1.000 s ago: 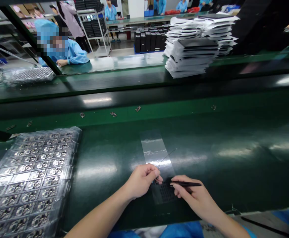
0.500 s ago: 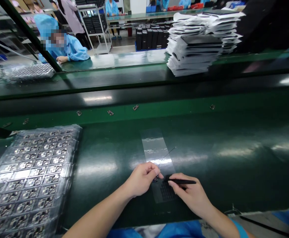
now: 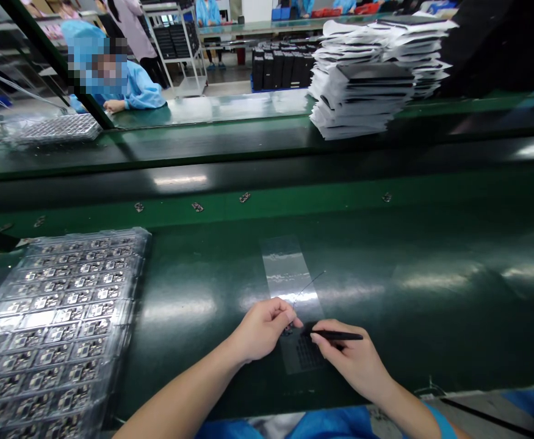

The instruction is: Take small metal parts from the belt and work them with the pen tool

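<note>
My left hand (image 3: pixel 267 329) has its thumb and forefinger pinched at a small circuit board (image 3: pixel 287 330), mostly hidden by the fingers. A thin dark wire (image 3: pixel 310 283) runs up and right from there. In my right hand (image 3: pixel 351 360) is a slim black pen-like tool (image 3: pixel 340 335), its tip pointing left toward the left fingertips. Whether it is a pair of tweezers cannot be made out. Beneath both hands lies a clear plastic strip (image 3: pixel 287 268) with a dark grid pattern (image 3: pixel 307 353) at its near end.
Stacked clear trays (image 3: pixel 83 283) of small boards stand at the left. Loose boards such as this one (image 3: pixel 245 197) lie on the green strip beyond. White-wrapped stacks (image 3: pixel 362 100) rise behind. A co-worker in blue (image 3: pixel 143 88) sits across the bench, near another tray (image 3: pixel 60 129).
The loose boards on the far green strip have shifted slightly left. Both hands keep nearly the same place and grip.
</note>
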`<move>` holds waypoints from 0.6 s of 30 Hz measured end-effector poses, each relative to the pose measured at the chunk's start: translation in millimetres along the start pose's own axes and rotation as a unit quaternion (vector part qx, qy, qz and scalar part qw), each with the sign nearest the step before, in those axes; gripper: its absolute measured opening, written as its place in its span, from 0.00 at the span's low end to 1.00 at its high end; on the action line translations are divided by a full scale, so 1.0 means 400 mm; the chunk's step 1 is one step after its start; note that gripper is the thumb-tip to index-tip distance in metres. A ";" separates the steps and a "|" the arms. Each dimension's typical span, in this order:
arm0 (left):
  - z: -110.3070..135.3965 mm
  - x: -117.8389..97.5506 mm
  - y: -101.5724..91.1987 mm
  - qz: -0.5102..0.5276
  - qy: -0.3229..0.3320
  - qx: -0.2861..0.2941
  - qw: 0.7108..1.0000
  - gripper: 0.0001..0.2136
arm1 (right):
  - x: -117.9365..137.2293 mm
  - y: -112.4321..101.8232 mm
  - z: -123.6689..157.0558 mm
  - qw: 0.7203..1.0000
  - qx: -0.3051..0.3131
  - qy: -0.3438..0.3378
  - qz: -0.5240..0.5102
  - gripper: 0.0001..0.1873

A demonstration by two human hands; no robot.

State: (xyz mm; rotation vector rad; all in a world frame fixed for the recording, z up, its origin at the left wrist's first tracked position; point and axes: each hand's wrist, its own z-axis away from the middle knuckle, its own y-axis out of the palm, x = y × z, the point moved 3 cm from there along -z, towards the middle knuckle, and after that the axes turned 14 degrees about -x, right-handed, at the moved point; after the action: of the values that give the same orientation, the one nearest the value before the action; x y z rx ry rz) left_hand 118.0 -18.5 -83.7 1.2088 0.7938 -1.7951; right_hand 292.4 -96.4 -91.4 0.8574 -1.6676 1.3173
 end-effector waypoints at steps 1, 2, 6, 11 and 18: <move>0.000 0.000 0.000 0.003 -0.001 0.000 1.000 0.13 | 0.002 0.001 -0.001 1.000 0.000 0.001 0.000 0.10; 0.000 0.000 0.000 0.004 -0.001 0.000 1.000 0.13 | 0.005 0.001 -0.002 1.000 -0.001 0.002 -0.001 0.11; -0.001 0.000 0.001 0.006 -0.004 -0.001 1.000 0.13 | 0.012 0.001 -0.006 1.000 0.000 0.019 -0.018 0.12; -0.003 -0.002 -0.001 0.032 -0.024 -0.011 0.999 0.12 | 0.013 -0.010 -0.009 0.993 -0.003 0.095 -0.066 0.14; -0.008 0.003 -0.009 0.123 -0.092 -0.043 0.987 0.09 | 0.075 -0.009 -0.056 0.993 -0.037 0.073 -0.083 0.16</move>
State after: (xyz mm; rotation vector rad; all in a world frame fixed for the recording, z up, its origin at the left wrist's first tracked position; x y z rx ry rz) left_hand 116.1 -14.3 -85.8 1.0203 0.5827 -1.6248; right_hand 287.1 -75.9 -60.1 0.8182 -1.4876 1.1691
